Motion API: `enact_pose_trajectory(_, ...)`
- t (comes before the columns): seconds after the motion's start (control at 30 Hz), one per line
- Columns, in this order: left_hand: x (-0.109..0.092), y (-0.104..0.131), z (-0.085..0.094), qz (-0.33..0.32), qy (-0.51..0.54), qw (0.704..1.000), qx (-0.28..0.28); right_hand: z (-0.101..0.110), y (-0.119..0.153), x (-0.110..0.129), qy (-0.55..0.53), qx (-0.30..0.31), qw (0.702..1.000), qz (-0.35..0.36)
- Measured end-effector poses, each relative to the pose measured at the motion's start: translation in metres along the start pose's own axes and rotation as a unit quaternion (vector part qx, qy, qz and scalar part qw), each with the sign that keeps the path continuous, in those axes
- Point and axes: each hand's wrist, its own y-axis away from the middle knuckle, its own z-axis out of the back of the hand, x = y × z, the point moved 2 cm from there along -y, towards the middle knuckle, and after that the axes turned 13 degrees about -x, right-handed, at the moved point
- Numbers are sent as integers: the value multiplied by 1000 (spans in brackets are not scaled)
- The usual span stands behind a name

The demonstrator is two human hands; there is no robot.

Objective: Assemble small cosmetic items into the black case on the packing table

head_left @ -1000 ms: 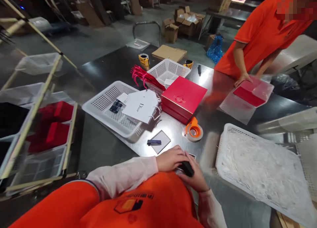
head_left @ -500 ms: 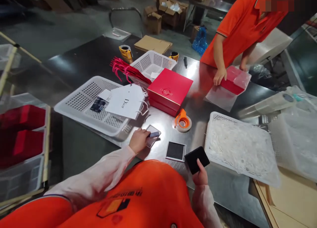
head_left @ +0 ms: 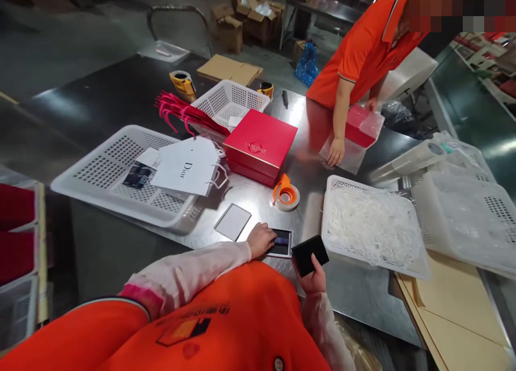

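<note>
Since the earlier frame, my left hand has moved from the pale lid to the open black tray, where it sets a small blue bar with fingers closed on it. My right hand grips a black box just right of the tray, near the table edge. Beyond lie an orange tape roll, a red box and a basket of white shreds. Across the steel table, another person's hand presses a plastic bag.
</note>
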Motion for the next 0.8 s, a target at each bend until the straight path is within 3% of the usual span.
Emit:
enact_pose_trajectory(0.3,-2,2,0,10,12,1000,2,-3,4,-2,2,-47,999,-20)
enact_pose_trajectory(0.57,-7,1,0,42,53,998,9,4,-3,-2,14,-27,1000,2)
enact_pose_trajectory(0.8,-9,1,2,48,55,997,15,-10,11,1,5,-16,1000,-6)
